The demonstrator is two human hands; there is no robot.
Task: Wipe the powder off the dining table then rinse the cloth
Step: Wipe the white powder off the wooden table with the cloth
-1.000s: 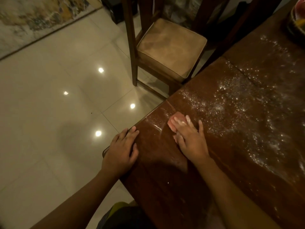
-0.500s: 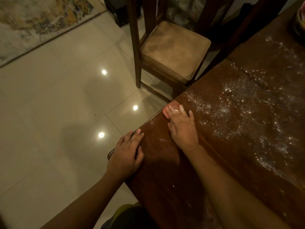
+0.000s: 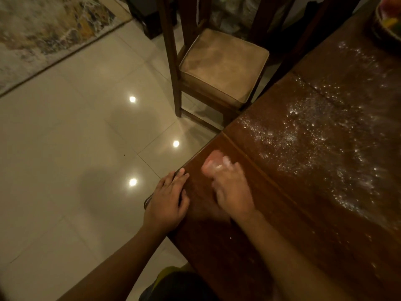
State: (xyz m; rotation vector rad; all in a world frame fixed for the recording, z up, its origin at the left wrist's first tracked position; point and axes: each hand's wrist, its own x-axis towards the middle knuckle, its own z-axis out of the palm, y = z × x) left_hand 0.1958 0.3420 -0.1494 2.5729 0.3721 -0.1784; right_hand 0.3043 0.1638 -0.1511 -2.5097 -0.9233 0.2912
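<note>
Now right grip (image 3: 233, 190) presses pink cloth (image 3: 213, 158) flat-fingered on dining table (image 3: 303, 218); left grip (image 3: 167, 198) rests flat at edge

Motion blur smears the right hand (image 3: 233, 192) and the pink cloth (image 3: 213, 158) under its fingers; most of the cloth is covered and its outline is unclear. The left hand (image 3: 167, 200) hides a stretch of the bench (image 3: 303, 213) edge. The bench runs off the right and near edges. At the far right a bowl (image 3: 385, 27) is cut by the corner, its contents too blurred to name. The chair (image 3: 223, 66) loses its back at the far edge, and the rug (image 3: 43, 29) is cut off at the far left
</note>
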